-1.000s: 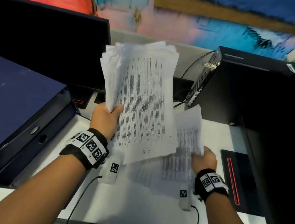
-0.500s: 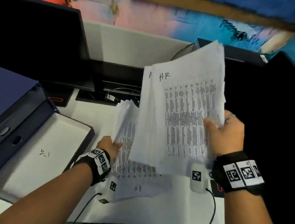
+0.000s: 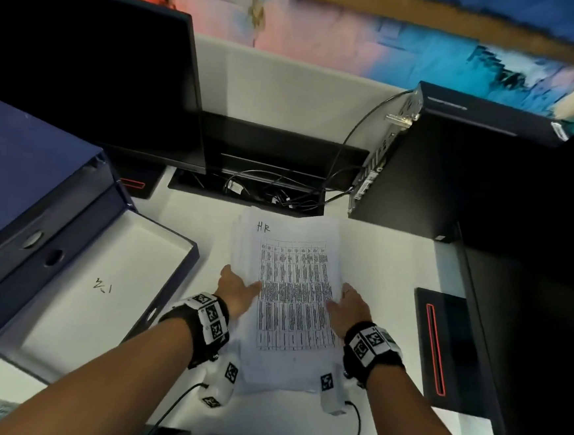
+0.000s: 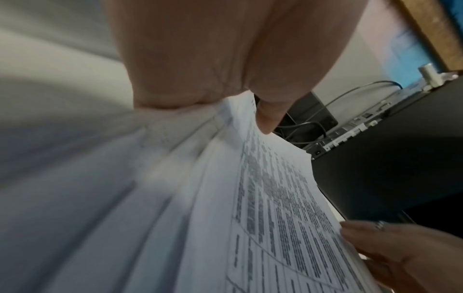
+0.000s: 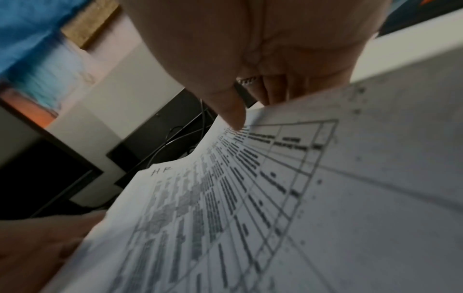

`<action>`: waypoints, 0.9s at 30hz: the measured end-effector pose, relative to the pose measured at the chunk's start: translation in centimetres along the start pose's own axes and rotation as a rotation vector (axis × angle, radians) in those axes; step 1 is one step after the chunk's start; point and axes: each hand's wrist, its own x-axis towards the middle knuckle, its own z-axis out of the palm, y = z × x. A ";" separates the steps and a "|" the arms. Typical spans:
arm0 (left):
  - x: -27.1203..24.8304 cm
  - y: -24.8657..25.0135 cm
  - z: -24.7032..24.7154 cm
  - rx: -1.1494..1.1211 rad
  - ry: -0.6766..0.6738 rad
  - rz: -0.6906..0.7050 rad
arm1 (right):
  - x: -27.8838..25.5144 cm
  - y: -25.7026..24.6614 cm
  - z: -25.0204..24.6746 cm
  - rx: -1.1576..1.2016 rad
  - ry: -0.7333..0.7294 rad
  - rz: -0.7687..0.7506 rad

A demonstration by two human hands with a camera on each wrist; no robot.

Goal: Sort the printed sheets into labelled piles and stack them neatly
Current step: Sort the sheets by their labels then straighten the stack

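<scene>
Presently, noted left to right:
Left hand (image 3: 237,290): thumb and fingers are closed on the stack's left edge.
Stack: white printed sheets marked "HR" (image 3: 294,286), held between both hands over the white desk (image 3: 385,259).
Right hand (image 3: 349,308): right edge is gripped likewise.
Handling: judged light, floppy, prone to fanning; best held at both long edges.

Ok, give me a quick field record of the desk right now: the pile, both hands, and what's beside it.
pile: stack of printed sheets on the white desk, top sheet marked HR
left hand: grips the stack's left edge, thumb on top
right hand: grips the right edge, thumb on top
left of pile: open blue box file
right of pile: black computer case
edges: not yet squared
</scene>
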 end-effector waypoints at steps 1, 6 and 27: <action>0.2 0.0 0.0 0.003 0.010 -0.004 | 0.1 -0.2 0.1 -0.008 0.047 0.025; 1.1 0.6 0.4 -0.007 0.058 -0.012 | -0.8 -0.4 1.6 -0.014 -0.022 -0.051; -5.7 5.5 -4.0 -0.447 0.020 0.570 | -3.2 -5.2 -6.6 0.795 0.116 -0.242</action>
